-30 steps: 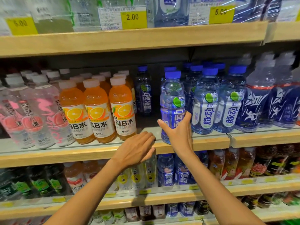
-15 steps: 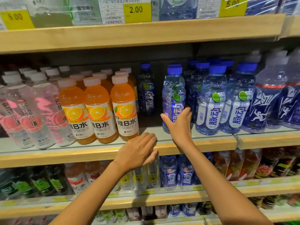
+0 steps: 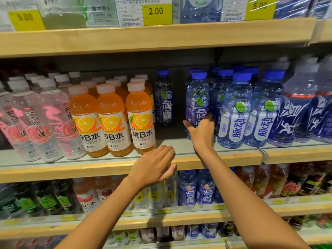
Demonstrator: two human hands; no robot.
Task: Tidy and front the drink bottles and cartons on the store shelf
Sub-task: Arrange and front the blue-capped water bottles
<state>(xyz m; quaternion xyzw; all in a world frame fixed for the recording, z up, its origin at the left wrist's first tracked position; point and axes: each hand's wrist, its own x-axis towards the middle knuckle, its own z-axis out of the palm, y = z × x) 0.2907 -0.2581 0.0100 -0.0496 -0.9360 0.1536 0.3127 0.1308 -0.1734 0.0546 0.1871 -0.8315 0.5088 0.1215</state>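
Up front on the middle shelf point(image 3: 233, 155), the right hand point(image 3: 201, 130) grips a blue bottle point(image 3: 197, 97) low down, thumb one side, fingers curled round the other, likely to slide or turn it to face out. A gap sits between it and the orange bottles point(image 3: 140, 114), with a lone bottle point(image 3: 163, 99) far back. The left hand point(image 3: 154, 164) rests on the shelf lip, fingers close together, holding nothing.

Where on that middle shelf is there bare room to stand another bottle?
One bare patch of shelf: between the orange bottles and the blue bottle the right hand grips, in front of a lone blue bottle set back. Elsewhere bottles stand packed.
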